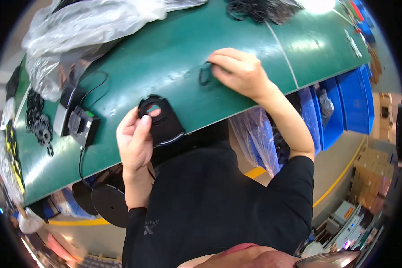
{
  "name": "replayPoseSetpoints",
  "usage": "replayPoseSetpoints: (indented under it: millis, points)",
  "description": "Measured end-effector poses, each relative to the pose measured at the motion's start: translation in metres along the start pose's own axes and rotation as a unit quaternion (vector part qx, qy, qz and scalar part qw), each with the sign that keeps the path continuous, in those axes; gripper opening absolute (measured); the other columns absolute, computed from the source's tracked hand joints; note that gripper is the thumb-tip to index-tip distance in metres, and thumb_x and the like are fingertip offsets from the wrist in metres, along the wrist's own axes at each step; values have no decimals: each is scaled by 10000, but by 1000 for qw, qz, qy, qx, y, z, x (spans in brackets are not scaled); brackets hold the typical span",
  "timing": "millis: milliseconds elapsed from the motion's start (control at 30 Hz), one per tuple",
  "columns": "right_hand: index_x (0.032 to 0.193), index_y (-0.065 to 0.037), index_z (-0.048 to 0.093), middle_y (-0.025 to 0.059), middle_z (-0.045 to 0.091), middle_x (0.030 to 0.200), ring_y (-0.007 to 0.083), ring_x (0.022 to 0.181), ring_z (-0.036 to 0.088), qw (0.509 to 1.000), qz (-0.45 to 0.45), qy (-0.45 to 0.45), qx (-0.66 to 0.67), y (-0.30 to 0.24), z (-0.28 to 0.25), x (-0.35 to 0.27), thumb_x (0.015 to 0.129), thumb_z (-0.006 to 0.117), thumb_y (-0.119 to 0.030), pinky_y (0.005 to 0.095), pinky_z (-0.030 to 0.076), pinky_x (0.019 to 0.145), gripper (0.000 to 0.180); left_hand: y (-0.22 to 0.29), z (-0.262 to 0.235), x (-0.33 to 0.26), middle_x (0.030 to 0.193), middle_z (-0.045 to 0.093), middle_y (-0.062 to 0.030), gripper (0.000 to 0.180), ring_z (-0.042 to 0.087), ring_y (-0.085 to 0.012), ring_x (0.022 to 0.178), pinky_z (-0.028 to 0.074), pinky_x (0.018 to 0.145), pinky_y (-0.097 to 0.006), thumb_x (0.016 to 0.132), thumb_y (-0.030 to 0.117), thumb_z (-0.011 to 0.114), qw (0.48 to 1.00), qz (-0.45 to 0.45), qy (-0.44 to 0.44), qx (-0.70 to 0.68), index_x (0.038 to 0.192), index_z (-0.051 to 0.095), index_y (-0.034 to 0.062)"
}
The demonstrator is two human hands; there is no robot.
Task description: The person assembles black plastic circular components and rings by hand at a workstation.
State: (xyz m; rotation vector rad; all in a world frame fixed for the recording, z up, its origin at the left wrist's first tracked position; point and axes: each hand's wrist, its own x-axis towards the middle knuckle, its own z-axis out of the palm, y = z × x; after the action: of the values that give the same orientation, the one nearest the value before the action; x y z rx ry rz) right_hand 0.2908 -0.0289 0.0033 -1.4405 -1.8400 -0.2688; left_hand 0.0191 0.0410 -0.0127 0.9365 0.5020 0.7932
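Near the table's front edge, my left hand [136,138] grips a flat black part [165,123] with a round hole, thumb on top and fingers beneath. A fingertip shows through the hole. Further right and higher over the table, my right hand [241,71] pinches a thin black ring [204,75], which hangs from the fingertips and looks like a rubber band or seal. The two hands are well apart, and the ring does not touch the black part.
A green table [134,67] runs across the view. Clear plastic bags [94,31] lie at the far left. A black device [82,123] with a cable stands left, beside many black rings [42,127]. More black rings [250,9] lie at the back. Blue bins [355,100] are at the right.
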Motion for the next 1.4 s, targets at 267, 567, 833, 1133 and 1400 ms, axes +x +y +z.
replayPoseSetpoints:
  millis: [267,567,833,1133,1400]
  points:
    - [888,-14,630,112,633,895,271,783,624,995,48,-71,-46,1,-15,-6,694,657,0,317,519,673,196,3,2,4,959,646,-74,277,552,-40,768,445,705,-177,886,56,545,999,-35,4,-15,1134,542,-69]
    - [1040,27,596,164,614,1049,313,960,557,970,158,-183,25,-28,-12,7,669,743,-139,363,462,833,433,6,9,8,924,642,-32,302,532,-17,687,392,563,-143,903,144,568,998,-66,1,0,1141,559,-41]
    - [1045,35,605,185,637,983,334,899,591,976,142,-163,-20,-41,-7,14,642,760,-94,365,482,802,451,4,-1,8,942,642,-25,338,517,-17,698,379,575,-156,909,149,559,997,-76,-25,2,1188,529,-38]
    - [1074,25,609,158,654,958,213,836,651,959,226,-65,158,-70,0,30,640,768,-80,292,521,746,474,6,5,8,975,644,-51,376,598,-77,822,480,703,-211,930,128,511,996,-84,-15,-26,1259,446,-43]
    - [1065,36,588,150,635,939,305,841,606,983,93,-90,132,-104,23,49,622,761,-60,354,499,752,485,8,-1,8,1168,569,-154,388,603,-201,998,525,823,-315,946,126,445,993,-96,-48,-43,1287,403,-54]
